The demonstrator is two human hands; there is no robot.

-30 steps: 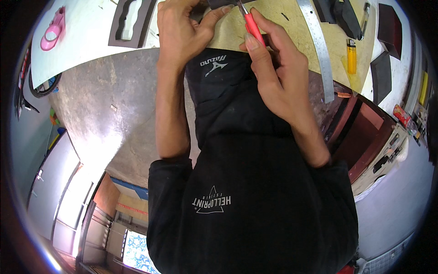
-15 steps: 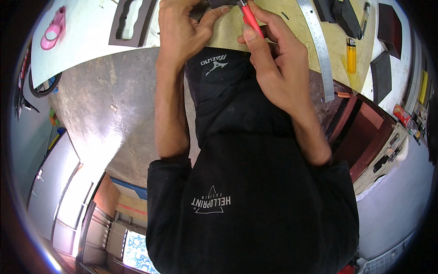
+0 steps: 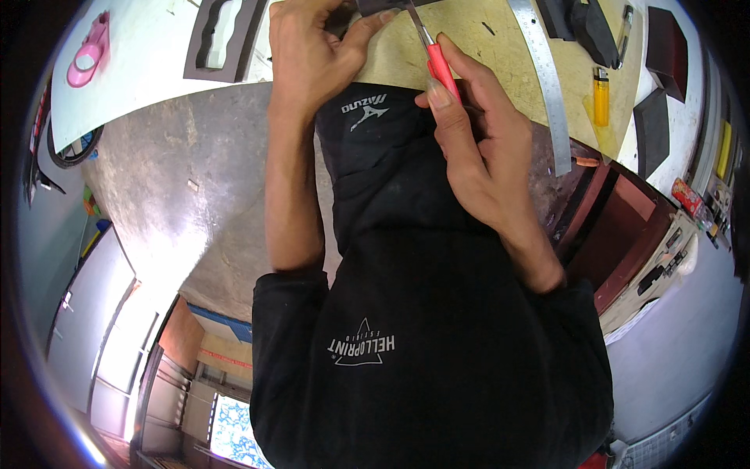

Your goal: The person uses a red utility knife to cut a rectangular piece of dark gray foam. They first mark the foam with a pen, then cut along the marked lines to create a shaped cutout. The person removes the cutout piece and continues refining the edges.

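Workbench [image 3: 484,47] first, the biggest thing in view: a pale yellowish board, matte and scuffed, curving across the top, with a white sheet [image 3: 141,70] lying beside it on the left. Below the bench edge runs grey, patchy concrete floor [image 3: 164,203], and the person's black clothing fills the lower middle.

Now the change. Compared with a second ago, the right hand [image 3: 476,148] has slid the red-handled craft knife [image 3: 437,59] a touch up and away, so its thin steel blade now reaches the dark foam piece [image 3: 383,8] at the very top edge of the view. My read: a cut along that piece is under way, not finished. The left hand [image 3: 312,55] has barely moved and keeps pressing down on the foam, fingers curled over it, pinning it flat to the board. The right hand is closed round the knife handle in a pencil-like pinch, thumb on top.

Around them: a long steel ruler [image 3: 543,78], shiny and straight, lies just right of the knife hand. A dark grey foam frame [image 3: 223,39] with a wavy cut-out sits on the white sheet. Black foam blocks [image 3: 648,129], matte and square-cut, lie farther right. Smaller still, a pink plastic tape holder [image 3: 86,55] at far left, and a yellow lighter [image 3: 600,94], glossy and slim, beside the ruler.
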